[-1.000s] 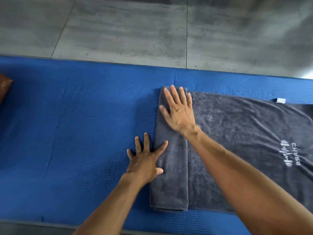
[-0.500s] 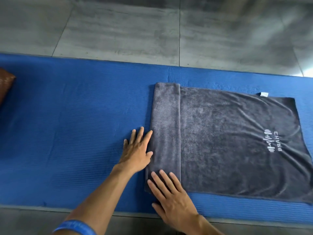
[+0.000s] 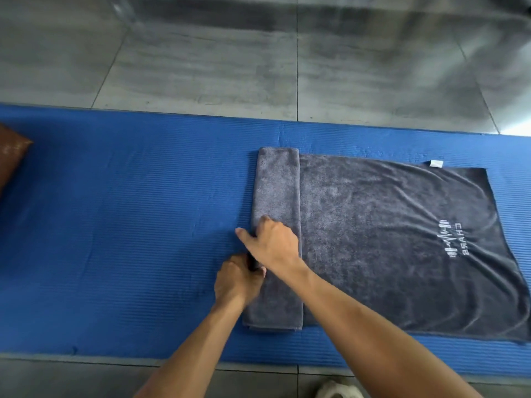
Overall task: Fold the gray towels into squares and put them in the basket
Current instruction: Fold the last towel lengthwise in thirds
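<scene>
Gray towel (image 3: 388, 239) is spread on the blue mat (image 3: 129, 239), its folded left strip gripped by the left hand (image 3: 237, 280) and right hand (image 3: 273, 242). If 1 hand is lifted unevenly, the strip could be skewed.

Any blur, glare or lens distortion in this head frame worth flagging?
Head view: wide-angle bowing curves the blue ribbed mat's edges; bright glare at the right edge on the grey tiled floor; the floor's far part smears; the dark grey towel and both hands, left hand, right hand, stay sharp.
</scene>
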